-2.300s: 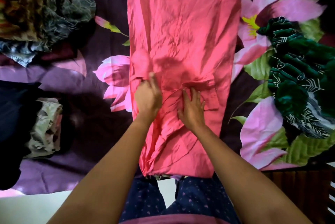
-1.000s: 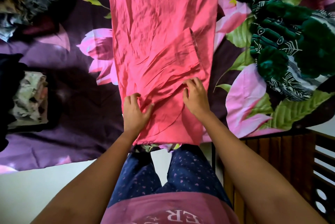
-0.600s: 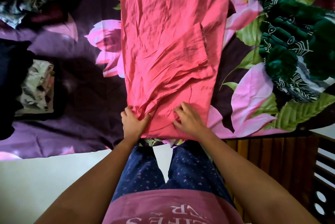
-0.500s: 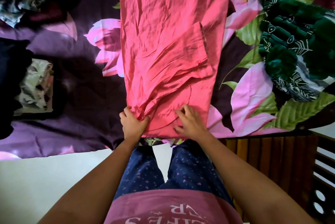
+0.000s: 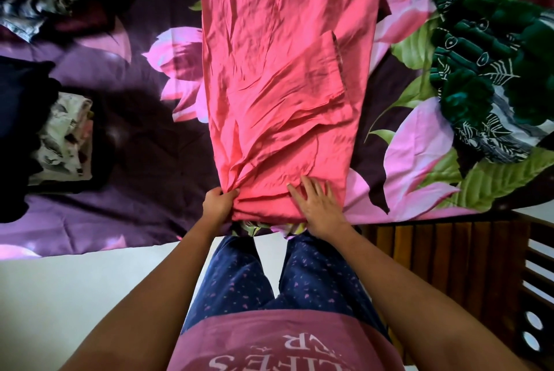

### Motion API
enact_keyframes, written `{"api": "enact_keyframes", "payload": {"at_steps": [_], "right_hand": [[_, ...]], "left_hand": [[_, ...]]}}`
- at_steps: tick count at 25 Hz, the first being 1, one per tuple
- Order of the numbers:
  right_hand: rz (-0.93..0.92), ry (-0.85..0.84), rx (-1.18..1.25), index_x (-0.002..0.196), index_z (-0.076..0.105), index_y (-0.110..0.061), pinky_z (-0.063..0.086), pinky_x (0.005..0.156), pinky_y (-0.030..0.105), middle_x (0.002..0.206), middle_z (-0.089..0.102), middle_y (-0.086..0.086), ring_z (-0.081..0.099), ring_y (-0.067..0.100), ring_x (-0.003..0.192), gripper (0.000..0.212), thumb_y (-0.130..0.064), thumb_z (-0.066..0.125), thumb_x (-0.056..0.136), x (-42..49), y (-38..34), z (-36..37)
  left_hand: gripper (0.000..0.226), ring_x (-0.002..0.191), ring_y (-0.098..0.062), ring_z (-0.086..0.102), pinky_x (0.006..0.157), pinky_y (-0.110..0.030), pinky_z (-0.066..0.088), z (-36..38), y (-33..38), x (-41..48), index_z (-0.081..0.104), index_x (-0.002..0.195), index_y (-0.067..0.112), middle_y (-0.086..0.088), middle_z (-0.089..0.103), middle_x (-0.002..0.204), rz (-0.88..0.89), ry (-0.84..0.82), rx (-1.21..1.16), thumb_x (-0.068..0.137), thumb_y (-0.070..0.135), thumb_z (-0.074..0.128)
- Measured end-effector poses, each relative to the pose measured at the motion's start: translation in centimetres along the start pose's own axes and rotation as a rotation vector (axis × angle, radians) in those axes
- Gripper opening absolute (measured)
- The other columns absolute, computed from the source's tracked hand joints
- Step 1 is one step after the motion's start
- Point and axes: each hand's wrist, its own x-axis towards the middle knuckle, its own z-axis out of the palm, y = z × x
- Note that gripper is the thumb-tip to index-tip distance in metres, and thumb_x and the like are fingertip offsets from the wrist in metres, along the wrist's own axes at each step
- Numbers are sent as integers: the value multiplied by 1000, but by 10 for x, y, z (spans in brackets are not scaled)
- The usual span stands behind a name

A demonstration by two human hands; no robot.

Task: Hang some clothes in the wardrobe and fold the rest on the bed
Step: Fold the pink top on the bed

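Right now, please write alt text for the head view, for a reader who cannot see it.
A person folds a long pink garment laid on a floral bedsheet: the left hand grips its near corner, the right hand lies flat on it. A green patterned cloth lies to the right, a pile of other clothes to the left.

Creased coral-pink garment (image 5: 284, 70) lies flat lengthwise on the bed (image 5: 135, 160) (1 sleeve folded across it)

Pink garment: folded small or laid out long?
Laid out long. The pink garment runs up the bed, its sleeve folded across it; the left hand grips its near corner, right hand rests flat.
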Motion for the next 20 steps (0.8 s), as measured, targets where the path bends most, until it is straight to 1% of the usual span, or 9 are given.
{"api": "enact_keyframes", "payload": {"at_steps": [2,3,6,9,11,12,14,17,20], "right_hand": [[8,0,0,151,-11,-23,-1,112,61,158,-6,15,1,35,146,103,-41,65,84,-4,1,2],[21,0,2,150,-12,-23,-1,112,63,158,-5,15,0,35,146,103,-42,64,84,-7,3,4],[57,29,25,149,-15,-21,2,112,64,158,-1,19,2,39,145,93,-22,57,91,-13,5,2],[41,89,78,150,-11,-20,22,113,58,154,14,20,17,41,141,92,-9,57,89,-20,2,-1],[20,82,198,152,9,-19,34,109,47,149,30,17,34,36,134,84,-4,59,87,-21,4,-10],[2,46,267,149,27,-17,39,104,42,142,42,15,44,33,128,72,-5,60,86,-21,7,-19],[-49,-107,329,130,55,-17,47,88,33,119,62,8,58,27,108,47,-10,64,85,-22,12,-43],[-80,-400,329,116,63,-11,40,62,26,106,65,12,57,22,87,30,-5,55,87,-30,9,-72],[-126,-478,287,98,63,-9,35,50,26,88,59,10,51,21,80,28,6,46,82,-36,16,-102]], "left_hand": [[6,75,-28,60,68,-39,54,1,1,-6,60,90,-1,-15,59,78,-47,-93,-210,88,5,60],[5,70,-26,59,61,-33,55,1,3,-12,58,93,-1,-15,59,78,-76,-138,-270,91,2,54],[6,57,-21,64,48,-29,55,0,6,-21,56,96,1,-16,60,82,-110,-208,-380,94,1,50],[5,46,-16,64,45,-29,55,-4,6,-28,56,90,1,-16,60,78,-99,-194,-356,92,0,53],[11,40,-15,59,40,-28,52,-7,8,-31,55,81,3,-14,60,65,-84,-162,-262,91,-2,55],[13,37,-17,57,39,-27,51,-8,9,-34,54,78,2,-12,59,59,-88,-141,-202,90,-3,56],[12,39,-20,54,43,-30,51,-12,10,-41,53,77,-1,-14,56,55,-114,-105,-30,88,-5,57],[26,21,-9,38,30,-13,33,-22,8,-62,44,64,3,-2,41,29,-170,-70,225,87,-3,54],[28,21,-7,39,28,-9,28,-35,17,-78,47,63,7,-1,45,30,-201,-156,220,89,6,57]]}}
